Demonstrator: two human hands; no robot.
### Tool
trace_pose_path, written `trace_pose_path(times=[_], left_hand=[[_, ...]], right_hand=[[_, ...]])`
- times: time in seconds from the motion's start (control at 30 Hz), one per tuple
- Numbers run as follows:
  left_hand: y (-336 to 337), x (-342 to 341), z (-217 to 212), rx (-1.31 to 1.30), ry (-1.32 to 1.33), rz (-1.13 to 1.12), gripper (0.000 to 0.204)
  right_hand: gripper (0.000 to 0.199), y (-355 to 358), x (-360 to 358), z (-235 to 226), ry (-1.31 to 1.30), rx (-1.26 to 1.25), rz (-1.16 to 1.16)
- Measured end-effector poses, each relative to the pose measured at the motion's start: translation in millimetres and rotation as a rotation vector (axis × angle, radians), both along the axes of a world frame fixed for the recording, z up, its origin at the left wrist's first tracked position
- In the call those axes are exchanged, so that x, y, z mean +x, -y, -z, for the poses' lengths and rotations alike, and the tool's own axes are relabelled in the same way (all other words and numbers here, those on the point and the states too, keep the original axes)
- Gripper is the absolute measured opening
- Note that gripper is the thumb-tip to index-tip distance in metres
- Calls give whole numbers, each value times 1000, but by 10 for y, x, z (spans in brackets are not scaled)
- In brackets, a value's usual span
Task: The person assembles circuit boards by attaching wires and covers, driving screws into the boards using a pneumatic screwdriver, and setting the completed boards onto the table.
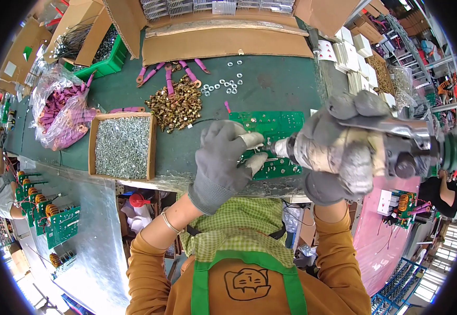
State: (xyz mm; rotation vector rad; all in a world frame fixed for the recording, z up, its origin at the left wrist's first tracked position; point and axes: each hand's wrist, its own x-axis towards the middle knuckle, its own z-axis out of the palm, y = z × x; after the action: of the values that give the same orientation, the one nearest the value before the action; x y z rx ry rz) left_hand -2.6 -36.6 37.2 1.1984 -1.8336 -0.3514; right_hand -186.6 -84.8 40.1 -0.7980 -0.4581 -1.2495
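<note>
A grey glove with pale fingertips covers my left hand (219,164). Its thumb and forefinger curl in over the green circuit board (278,123) at the bench's front edge, around something too small to make out. My right hand (325,128), also gloved, is wrapped round a power screwdriver (308,153) with a taped body and a metal lever. The tool lies almost level, its nose pointing left, close to the left fingertips above the board. Part of the board is hidden by my hands and the tool. Beyond it lies a small purple piece (227,106).
A shallow box of screws (122,147) stands left of a pile of brass-coloured fasteners (173,107). Silver nuts (223,85) and purple cable lugs (169,81) lie behind. Farther left sits a plastic bag of purple lugs (63,110). A cardboard box (228,42) closes off the back.
</note>
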Motion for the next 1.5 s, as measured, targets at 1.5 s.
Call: trace_pose_path(times=[1.5], left_hand=[[-153, 91, 15, 29, 260, -58, 68]], right_hand=[[21, -459, -61, -54, -170, 797, 224]])
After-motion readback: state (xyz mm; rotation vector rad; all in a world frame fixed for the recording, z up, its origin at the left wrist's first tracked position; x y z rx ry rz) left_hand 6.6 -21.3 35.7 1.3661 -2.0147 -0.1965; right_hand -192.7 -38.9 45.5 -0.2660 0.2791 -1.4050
